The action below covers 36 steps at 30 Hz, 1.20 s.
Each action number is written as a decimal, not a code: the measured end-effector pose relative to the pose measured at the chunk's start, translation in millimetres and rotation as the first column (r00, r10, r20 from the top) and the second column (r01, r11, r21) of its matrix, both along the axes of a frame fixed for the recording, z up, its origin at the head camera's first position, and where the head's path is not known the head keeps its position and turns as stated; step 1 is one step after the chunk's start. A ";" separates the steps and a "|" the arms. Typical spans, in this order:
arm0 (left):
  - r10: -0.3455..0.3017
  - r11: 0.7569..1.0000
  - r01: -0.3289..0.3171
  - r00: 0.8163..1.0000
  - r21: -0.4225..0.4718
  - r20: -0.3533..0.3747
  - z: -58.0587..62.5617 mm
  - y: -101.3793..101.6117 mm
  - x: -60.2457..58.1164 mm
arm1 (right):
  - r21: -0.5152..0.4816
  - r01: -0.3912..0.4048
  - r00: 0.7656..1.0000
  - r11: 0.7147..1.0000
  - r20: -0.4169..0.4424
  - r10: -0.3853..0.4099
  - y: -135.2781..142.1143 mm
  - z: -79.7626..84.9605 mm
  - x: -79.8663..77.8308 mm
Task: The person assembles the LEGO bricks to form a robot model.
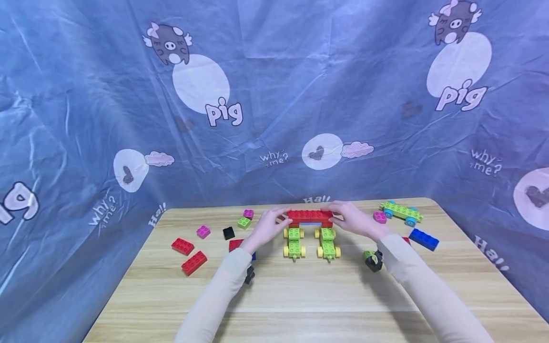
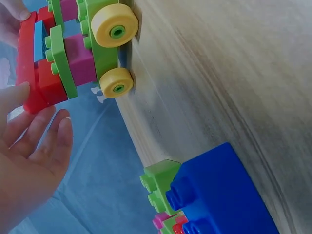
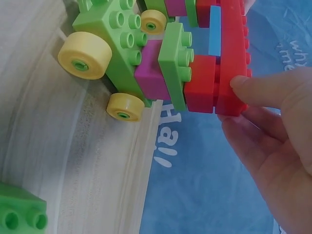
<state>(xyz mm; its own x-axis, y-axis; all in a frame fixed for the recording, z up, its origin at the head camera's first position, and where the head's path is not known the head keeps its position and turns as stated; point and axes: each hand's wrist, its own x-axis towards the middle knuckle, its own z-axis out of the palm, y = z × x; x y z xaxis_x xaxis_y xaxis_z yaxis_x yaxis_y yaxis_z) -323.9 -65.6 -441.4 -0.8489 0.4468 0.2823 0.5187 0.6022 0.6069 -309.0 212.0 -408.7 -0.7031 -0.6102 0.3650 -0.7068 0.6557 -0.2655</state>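
A bridge-like toy brick build stands at the middle back of the table, topped by a row of red bricks [image 1: 310, 216]. My left hand [image 1: 268, 226] pinches the row's left end, thumb on one side and fingers on the other. At the right end, my right hand [image 1: 353, 219] grips it likewise, its thumb against the red side. Below the row are a light blue brick [image 3: 215, 30], red blocks [image 3: 200, 83], green bricks [image 2: 62, 61] and purple bricks [image 2: 80, 59]. Two green wheeled bases [image 1: 294, 244] with yellow wheels [image 3: 85, 55] carry the build.
Red bricks [image 1: 194, 263], a magenta brick [image 1: 203, 232] and a black brick [image 1: 229, 233] lie left. A blue brick [image 2: 219, 195] sits near my left wrist. To the right are a green car base with blue wheels [image 1: 401, 212], a long blue brick [image 1: 424, 239] and a magenta brick [image 1: 379, 217].
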 end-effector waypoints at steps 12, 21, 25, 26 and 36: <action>-0.030 0.999 0.030 0.999 0.019 0.010 1.9 -2.0 13.3 | -0.011 -0.042 0.998 0.999 -0.057 0.042 4.0 -4.9 11.6; -0.041 0.999 0.040 0.998 0.033 0.036 2.2 -2.4 16.1 | -0.039 -0.010 1.000 0.999 0.000 0.010 11.2 -2.2 19.2; -0.036 0.999 0.035 0.999 0.031 0.038 3.4 -1.9 17.2 | -0.040 -0.017 1.000 0.999 -0.008 0.016 10.9 -2.2 19.7; -0.036 0.999 0.035 0.999 0.029 0.033 3.6 -1.8 17.4 | -0.044 -0.017 1.000 0.999 -0.004 0.017 10.7 -2.5 19.6; -0.027 1.000 0.026 0.999 0.012 0.031 3.6 -2.3 20.4 | -0.071 0.018 0.999 0.997 0.045 -0.015 9.4 -7.6 19.1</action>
<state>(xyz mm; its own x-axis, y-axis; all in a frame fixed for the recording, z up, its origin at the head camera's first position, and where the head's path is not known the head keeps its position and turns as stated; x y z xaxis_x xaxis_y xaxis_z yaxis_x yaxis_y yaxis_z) -303.5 -67.9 -437.8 -0.8451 0.4662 0.2614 0.5154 0.5813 0.6296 -289.9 221.4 -416.3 -0.7297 -0.5716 0.3753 -0.6822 0.6456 -0.3431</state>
